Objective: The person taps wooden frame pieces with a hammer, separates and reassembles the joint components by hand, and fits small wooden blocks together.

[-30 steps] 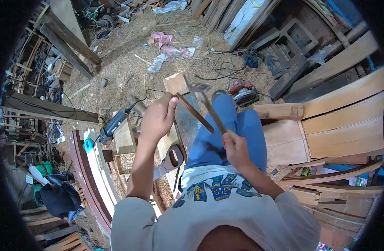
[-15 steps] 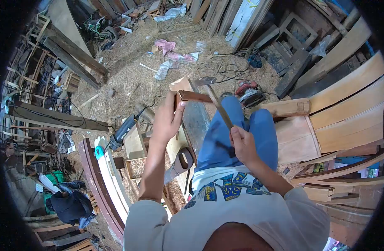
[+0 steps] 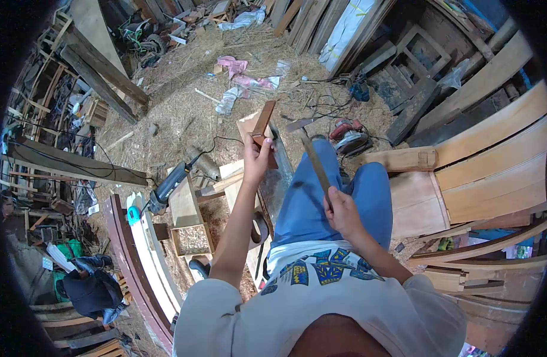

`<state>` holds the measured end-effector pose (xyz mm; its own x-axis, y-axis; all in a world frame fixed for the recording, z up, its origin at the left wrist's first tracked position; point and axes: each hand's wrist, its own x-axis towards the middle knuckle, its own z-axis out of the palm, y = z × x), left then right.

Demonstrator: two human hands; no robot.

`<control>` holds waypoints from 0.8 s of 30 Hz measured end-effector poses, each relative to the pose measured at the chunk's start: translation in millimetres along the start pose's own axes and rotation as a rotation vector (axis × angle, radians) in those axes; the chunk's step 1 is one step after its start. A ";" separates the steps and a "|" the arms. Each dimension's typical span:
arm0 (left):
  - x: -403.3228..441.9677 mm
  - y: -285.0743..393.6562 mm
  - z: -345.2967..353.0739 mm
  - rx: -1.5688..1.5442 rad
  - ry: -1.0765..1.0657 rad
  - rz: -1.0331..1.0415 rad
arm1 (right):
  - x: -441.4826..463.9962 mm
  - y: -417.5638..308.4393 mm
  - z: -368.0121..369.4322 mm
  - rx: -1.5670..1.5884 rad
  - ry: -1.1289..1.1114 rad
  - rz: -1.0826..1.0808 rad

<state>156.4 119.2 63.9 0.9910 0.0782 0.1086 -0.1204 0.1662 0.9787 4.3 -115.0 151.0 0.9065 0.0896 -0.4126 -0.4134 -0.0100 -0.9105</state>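
My left hand (image 3: 256, 159) is closed round a brown wooden piece (image 3: 264, 119), which stands up tilted above the grey bench board (image 3: 275, 184). In my right hand (image 3: 342, 211) is the wooden handle of a hammer (image 3: 313, 160); its metal head points away from me, to the right of the brown piece and apart from it. A saw handle (image 3: 259, 229) lies partly hidden beside my left forearm.
A power tool (image 3: 169, 187) with a cord lies left of my left arm, near a wooden box frame (image 3: 192, 240). A red circular saw (image 3: 349, 135) sits beyond my knees. Curved planks (image 3: 488, 166) stand at right. Another person (image 3: 90, 293) is at lower left.
My left hand has turned the brown piece, which pointed right toward the hammer and now points up and away. The hammer stays in my right hand, its head slightly lower in view.
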 end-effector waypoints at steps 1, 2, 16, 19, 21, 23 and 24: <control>-0.1 -9.1 1.5 -0.036 0.016 -0.019 | 0.2 2.2 2.0 0.008 -0.011 0.025; -1.3 -18.6 2.4 -0.051 0.026 0.001 | -0.7 5.0 3.9 0.018 -0.019 0.054; -17.5 -72.8 17.6 -0.086 0.001 -0.097 | 1.7 11.5 -6.7 0.114 -0.064 0.200; -25.7 -65.9 16.1 -0.014 0.006 -0.027 | -0.9 20.7 -10.6 0.065 -0.010 0.054; -30.3 -71.8 16.2 0.111 -0.026 0.071 | -2.2 22.1 -10.7 -0.050 0.031 0.044; -34.4 -73.3 13.4 0.093 -0.056 0.007 | -1.0 24.9 -13.7 -0.135 0.042 0.029; -37.2 -75.4 12.4 0.112 -0.057 -0.015 | -1.4 28.3 -15.3 -0.159 0.030 0.027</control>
<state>129.4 91.6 -11.8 0.9948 0.0201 0.1002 -0.1012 0.0558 0.9933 -7.4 -130.6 125.3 0.8985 0.0570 -0.4352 -0.4208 -0.1695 -0.8912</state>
